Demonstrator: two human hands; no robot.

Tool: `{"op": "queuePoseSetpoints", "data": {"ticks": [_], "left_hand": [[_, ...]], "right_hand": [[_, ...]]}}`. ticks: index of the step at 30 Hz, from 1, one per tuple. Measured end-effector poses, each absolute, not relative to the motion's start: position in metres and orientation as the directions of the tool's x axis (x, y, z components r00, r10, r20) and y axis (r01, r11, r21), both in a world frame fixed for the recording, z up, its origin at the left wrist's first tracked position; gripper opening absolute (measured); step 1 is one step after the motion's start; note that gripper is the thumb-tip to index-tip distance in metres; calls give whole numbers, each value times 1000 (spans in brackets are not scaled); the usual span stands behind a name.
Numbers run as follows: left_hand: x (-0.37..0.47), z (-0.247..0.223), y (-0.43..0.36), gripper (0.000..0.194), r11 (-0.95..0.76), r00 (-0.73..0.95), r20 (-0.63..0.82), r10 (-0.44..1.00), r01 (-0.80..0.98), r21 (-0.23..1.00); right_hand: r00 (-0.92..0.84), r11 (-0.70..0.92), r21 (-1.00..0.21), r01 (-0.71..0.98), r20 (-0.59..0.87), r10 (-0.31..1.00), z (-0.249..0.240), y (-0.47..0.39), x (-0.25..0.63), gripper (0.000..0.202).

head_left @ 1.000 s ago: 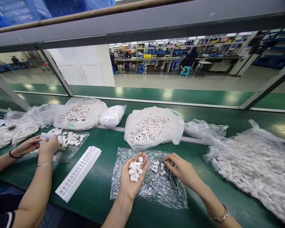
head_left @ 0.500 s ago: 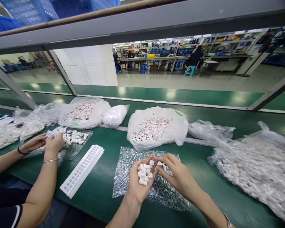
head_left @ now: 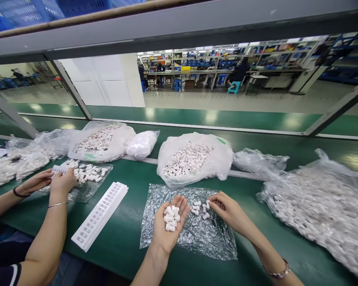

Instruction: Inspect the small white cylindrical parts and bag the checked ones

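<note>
My left hand [head_left: 164, 232] is palm up and cupped around a small pile of white plastic fittings [head_left: 172, 216], short tubes with a wider collar. To its right, my right hand [head_left: 229, 210] has its thumb and fingertips closed on a single white fitting [head_left: 208, 204], mostly hidden by the fingers. Several loose fittings [head_left: 195, 210] lie between the two hands. They rest on a flattened clear plastic bag [head_left: 205, 242] spread over the green table.
Behind my hands sits an open bag of fittings [head_left: 193, 159]; a larger clear bag [head_left: 316, 202] fills the right. A stack of printed label strips [head_left: 100, 216] lies left. Beyond it, a co-worker's hands [head_left: 59, 180] hold a label sheet. A metal shelf beam [head_left: 167, 33] crosses above.
My right hand has moved right, away from my left palm, to the loose fittings on the bag. My left hand has shifted slightly left, still bearing its pile.
</note>
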State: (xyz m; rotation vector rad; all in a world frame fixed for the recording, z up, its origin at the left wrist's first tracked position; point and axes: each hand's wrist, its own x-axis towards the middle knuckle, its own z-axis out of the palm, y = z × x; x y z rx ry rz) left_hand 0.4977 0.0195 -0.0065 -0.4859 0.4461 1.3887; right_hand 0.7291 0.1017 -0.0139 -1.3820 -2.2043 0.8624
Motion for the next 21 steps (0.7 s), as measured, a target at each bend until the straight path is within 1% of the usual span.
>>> {"op": "queuePoseSetpoints", "data": {"ticks": [3,6,8,11,14,18,21], "left_hand": [[500,-7,21,49,111,125,-559,819,-992,-59],[506,-7,23,48,117,129,-557,820,-992,-57],[511,-7,25,48,125,135,-547,826,-991,-55],[518,-6,29,47,156,164,-531,832,-986,-61],[524,-7,32,44,184,191,-520,833,-981,-66],[531,-10,34,42,194,180,-515,838,-981,-27],[535,-12,33,43,205,180,-524,832,-979,-10]], "right_hand": [[-427,320,-613,722,-31,904,-29,100,736,25],[-417,339,-606,719,14,909,-25,94,732,22],[-431,373,-631,680,67,900,-15,87,725,21],[-503,443,-682,582,127,855,6,72,708,20],[-602,528,-682,506,159,783,18,54,690,14],[-678,670,-571,474,249,692,14,37,674,5],[-695,729,-496,472,299,654,7,32,669,8]]}}
